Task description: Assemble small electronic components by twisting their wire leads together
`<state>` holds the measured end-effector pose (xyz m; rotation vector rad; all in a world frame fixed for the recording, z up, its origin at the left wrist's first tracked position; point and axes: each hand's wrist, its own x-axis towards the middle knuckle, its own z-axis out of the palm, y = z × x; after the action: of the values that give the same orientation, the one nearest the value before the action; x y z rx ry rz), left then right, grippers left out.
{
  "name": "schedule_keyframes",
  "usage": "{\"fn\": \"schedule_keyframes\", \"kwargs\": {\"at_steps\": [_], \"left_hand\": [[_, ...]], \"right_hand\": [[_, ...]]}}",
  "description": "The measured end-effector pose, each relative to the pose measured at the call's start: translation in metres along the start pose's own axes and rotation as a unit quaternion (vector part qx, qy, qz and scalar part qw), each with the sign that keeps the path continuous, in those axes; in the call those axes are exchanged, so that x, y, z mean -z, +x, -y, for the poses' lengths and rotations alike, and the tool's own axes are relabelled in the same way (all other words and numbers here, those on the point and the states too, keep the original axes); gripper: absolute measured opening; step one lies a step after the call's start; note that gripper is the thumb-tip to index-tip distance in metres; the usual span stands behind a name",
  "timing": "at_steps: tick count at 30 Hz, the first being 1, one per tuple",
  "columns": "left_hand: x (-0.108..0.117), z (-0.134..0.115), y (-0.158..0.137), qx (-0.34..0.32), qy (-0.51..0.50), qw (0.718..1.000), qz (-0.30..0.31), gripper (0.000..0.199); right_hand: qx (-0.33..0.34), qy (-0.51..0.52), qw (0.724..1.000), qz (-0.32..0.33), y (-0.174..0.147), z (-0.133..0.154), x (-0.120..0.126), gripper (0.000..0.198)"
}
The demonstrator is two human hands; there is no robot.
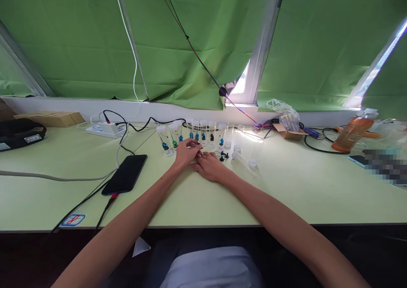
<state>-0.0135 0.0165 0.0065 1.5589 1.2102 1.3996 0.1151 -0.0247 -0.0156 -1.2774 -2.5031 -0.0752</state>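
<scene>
My left hand (187, 153) and my right hand (210, 166) meet low over the table, fingertips pinched together around something small and dark that I cannot make out. Just behind them stands a row of clear tubes with white caps. One tube (164, 140) at the left end has a blue piece inside, and its neighbour (174, 135) a green one. Another tube (212, 134) holds a black piece. Several small black parts (223, 156) lie right of my right hand. A clear tube (244, 162) with white ends lies on its side farther right.
A phone (125, 174) with a cable plugged in lies at left, near a white power strip (108, 129). Toward the right are a small cardboard box (289, 132) with a plastic bag, an orange bottle (354, 131) and black cables. Green curtains (197, 46) hang behind the table.
</scene>
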Motion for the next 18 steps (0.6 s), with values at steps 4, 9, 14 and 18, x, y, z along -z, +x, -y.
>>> {"fn": "schedule_keyframes", "kwargs": {"at_steps": [4, 9, 14, 18], "left_hand": [[-0.0003, -0.0023, -0.0007, 0.002, 0.004, 1.000, -0.005, 0.021], [-0.0004, -0.0018, -0.0006, 0.000, 0.000, 1.000, -0.001, 0.022], [-0.0006, -0.0016, -0.0007, 0.000, 0.002, 1.000, -0.002, 0.021], [0.0001, -0.0019, -0.0018, -0.006, 0.011, 1.000, 0.001, 0.021]], "right_hand": [[0.000, 0.007, 1.000, -0.008, -0.0004, -0.0004, -0.0010, 0.051], [0.003, 0.021, 1.000, 0.003, 0.0005, -0.0018, -0.0034, 0.048], [0.003, 0.035, 0.999, 0.004, 0.0012, -0.0025, -0.0046, 0.046], [0.002, 0.043, 0.999, 0.008, 0.0016, -0.0032, -0.0055, 0.047]]}}
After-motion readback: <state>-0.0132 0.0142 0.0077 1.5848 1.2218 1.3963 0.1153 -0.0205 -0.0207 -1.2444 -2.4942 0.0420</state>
